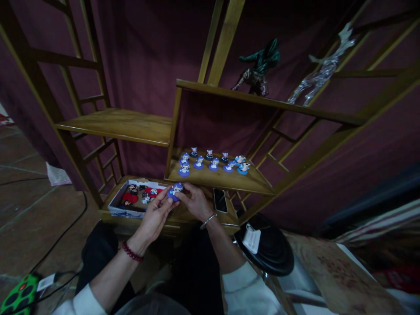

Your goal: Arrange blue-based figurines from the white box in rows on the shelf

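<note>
Between my two hands is a small purple-and-white figurine (pixel 175 191) on a round purple base. My left hand (pixel 156 213) grips its left and lower side, and my right hand (pixel 196 202) pinches it from the right. Just beyond, on the middle wooden shelf (pixel 210 178), stand several similar purple figurines (pixel 214 164), several dark-based ones (pixel 209 154) behind them, and blue-based ones (pixel 243 168) at the right end. Left of my hands, an open box (pixel 123 211) holds red, black and white figures.
A phone (pixel 220 200) lies on the lower shelf, right of my right hand. A green figure (pixel 262 65) and a clear statue (pixel 323 72) stand on the upper shelf. A black round stool (pixel 275 251) bears a white object (pixel 252 238).
</note>
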Action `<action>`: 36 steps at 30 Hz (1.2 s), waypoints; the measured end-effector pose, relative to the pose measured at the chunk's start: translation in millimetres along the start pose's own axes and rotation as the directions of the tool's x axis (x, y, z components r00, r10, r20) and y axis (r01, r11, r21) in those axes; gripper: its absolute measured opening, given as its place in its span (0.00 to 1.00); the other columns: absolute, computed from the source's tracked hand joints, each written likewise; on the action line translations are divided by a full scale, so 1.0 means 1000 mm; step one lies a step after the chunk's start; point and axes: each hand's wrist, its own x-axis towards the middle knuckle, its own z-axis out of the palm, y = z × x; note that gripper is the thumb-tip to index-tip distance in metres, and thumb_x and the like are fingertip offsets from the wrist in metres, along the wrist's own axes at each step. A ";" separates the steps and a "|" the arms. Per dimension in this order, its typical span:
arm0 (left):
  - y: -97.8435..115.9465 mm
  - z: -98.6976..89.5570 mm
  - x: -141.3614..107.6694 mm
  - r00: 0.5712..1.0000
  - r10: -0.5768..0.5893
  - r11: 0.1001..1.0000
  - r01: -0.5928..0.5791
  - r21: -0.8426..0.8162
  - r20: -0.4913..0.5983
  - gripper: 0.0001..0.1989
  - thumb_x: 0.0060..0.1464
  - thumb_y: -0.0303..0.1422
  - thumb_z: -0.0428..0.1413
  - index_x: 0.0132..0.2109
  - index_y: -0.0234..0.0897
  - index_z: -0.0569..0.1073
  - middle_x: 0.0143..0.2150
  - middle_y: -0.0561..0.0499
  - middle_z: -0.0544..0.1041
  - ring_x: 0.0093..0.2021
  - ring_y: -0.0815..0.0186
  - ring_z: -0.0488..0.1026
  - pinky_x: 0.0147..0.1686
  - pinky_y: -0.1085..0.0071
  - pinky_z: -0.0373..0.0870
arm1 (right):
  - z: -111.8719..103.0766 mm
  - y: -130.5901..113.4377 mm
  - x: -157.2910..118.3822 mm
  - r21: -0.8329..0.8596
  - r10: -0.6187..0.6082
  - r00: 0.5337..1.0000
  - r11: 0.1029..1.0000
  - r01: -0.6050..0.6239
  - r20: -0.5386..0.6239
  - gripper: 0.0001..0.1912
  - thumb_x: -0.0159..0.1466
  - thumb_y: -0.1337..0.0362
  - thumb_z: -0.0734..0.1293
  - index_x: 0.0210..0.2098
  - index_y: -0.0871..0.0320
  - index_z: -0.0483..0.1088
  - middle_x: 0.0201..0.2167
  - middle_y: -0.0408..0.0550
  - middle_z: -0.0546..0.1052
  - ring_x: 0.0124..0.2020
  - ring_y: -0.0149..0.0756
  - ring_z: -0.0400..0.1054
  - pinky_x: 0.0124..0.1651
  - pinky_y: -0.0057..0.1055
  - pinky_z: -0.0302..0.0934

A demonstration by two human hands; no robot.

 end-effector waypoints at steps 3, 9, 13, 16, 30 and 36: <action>-0.003 0.003 0.000 1.000 -0.002 1.000 0.001 0.004 0.013 0.18 0.44 0.27 0.60 0.46 0.38 0.73 0.48 0.49 0.73 0.48 0.65 0.69 0.47 0.68 0.67 | -0.004 0.000 -0.002 0.003 -0.002 1.000 1.000 0.002 0.007 0.06 0.57 0.62 0.64 0.32 0.58 0.70 0.31 0.43 0.73 0.33 0.32 0.66 0.39 0.27 0.60; -0.002 0.009 0.000 1.000 -0.016 1.000 0.016 0.003 0.014 0.17 0.44 0.27 0.60 0.45 0.38 0.74 0.48 0.50 0.73 0.45 0.66 0.70 0.46 0.69 0.67 | -0.010 -0.001 -0.003 -0.011 0.005 1.000 1.000 -0.005 0.005 0.07 0.57 0.62 0.64 0.32 0.58 0.70 0.30 0.43 0.73 0.32 0.32 0.66 0.38 0.27 0.60; -0.002 0.015 0.002 0.998 -0.029 1.000 0.029 -0.005 0.055 0.19 0.44 0.26 0.60 0.46 0.38 0.73 0.45 0.50 0.75 0.44 0.67 0.71 0.48 0.67 0.66 | -0.018 -0.001 -0.002 -0.025 -0.012 1.000 1.000 0.012 0.007 0.07 0.57 0.62 0.65 0.34 0.58 0.70 0.32 0.43 0.74 0.35 0.33 0.66 0.41 0.28 0.60; -0.004 0.019 0.003 0.997 -0.036 0.999 0.037 -0.015 0.073 0.21 0.43 0.27 0.60 0.47 0.37 0.72 0.40 0.51 0.76 0.43 0.66 0.71 0.49 0.67 0.66 | -0.024 0.000 -0.002 -0.019 -0.003 1.000 1.000 0.003 0.022 0.07 0.57 0.63 0.65 0.35 0.58 0.71 0.34 0.44 0.74 0.36 0.33 0.67 0.42 0.29 0.60; -0.020 0.052 0.021 0.993 -0.047 0.998 0.043 0.042 0.109 0.19 0.42 0.28 0.60 0.46 0.36 0.71 0.43 0.49 0.75 0.45 0.64 0.70 0.49 0.64 0.66 | -0.058 0.011 -0.010 -0.015 0.065 0.996 0.998 -0.066 -0.069 0.09 0.58 0.60 0.63 0.33 0.59 0.69 0.31 0.43 0.74 0.34 0.33 0.67 0.38 0.27 0.61; -0.026 0.059 0.028 0.997 -0.011 0.985 -0.002 0.174 0.078 0.21 0.43 0.32 0.60 0.47 0.34 0.68 0.37 0.50 0.76 0.38 0.67 0.73 0.46 0.64 0.68 | -0.067 0.009 -0.009 -0.051 0.107 0.986 0.992 -0.114 -0.125 0.08 0.57 0.60 0.64 0.32 0.59 0.70 0.30 0.43 0.74 0.33 0.33 0.68 0.38 0.27 0.61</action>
